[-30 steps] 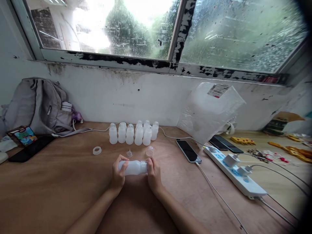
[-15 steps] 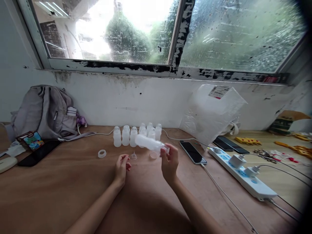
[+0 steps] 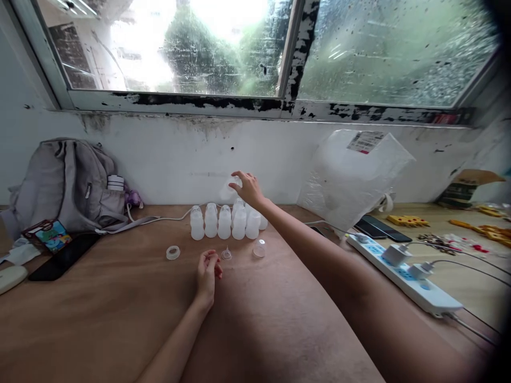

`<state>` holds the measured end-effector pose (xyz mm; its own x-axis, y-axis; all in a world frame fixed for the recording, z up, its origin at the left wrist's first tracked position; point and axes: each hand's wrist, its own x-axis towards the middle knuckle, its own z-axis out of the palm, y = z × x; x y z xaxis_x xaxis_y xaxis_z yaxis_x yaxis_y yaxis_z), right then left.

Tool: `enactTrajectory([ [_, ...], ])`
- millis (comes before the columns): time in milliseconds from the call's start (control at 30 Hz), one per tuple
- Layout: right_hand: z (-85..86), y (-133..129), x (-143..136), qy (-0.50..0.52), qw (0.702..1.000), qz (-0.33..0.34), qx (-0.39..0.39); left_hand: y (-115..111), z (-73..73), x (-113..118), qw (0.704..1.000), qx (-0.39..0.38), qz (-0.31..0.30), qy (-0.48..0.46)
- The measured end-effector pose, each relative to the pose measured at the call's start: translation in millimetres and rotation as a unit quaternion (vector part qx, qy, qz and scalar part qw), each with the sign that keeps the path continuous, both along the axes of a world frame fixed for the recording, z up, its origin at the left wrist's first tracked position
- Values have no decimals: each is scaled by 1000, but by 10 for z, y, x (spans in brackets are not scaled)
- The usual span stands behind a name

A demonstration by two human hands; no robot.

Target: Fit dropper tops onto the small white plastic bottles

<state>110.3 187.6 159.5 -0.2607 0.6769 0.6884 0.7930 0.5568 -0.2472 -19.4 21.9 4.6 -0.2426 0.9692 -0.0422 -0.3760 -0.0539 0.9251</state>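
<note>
My right hand (image 3: 249,189) reaches over the back of a group of frosted baby bottles (image 3: 224,223), fingers curved round the clear top of another baby bottle (image 3: 228,190). That held bottle is faint against the white wall, and its lower part is partly hidden behind the group. My left hand (image 3: 208,271) rests on the table with curled fingers; whether anything is in them is hidden. Just beyond it lie a clear bottle nipple (image 3: 227,254) and a white ring (image 3: 173,252). A clear domed cap (image 3: 259,248) stands to the right.
A grey backpack (image 3: 72,181) leans against the wall on the left, near a black tablet-like slab (image 3: 64,258). On the right are a plastic bag (image 3: 351,175), a white power strip (image 3: 407,276) with plugged-in chargers, and dark phones (image 3: 381,229). Cables run along the table.
My right hand has carried the bottle from near the table's middle forward and left, behind the standing bottles. My left hand has stayed nearly still. The view has shifted slightly.
</note>
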Motion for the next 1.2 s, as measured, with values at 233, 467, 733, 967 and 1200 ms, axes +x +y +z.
enactTrajectory([
  [233,-290,185,-118,-139,978,-20,-154,1,10,18,1000,-3,-5,24],
  [467,-399,301,-160,-166,966,-29,-197,-22,-11,50,996,20,-41,79],
  [733,-383,234,-206,-163,965,-23,-204,-23,-3,48,992,27,-64,107],
  [967,-281,142,-153,-123,981,-16,-148,38,-47,-56,987,35,-44,149],
  [1200,-544,-532,-98,-2,1000,7,-10,75,-31,-248,937,91,7,336],
])
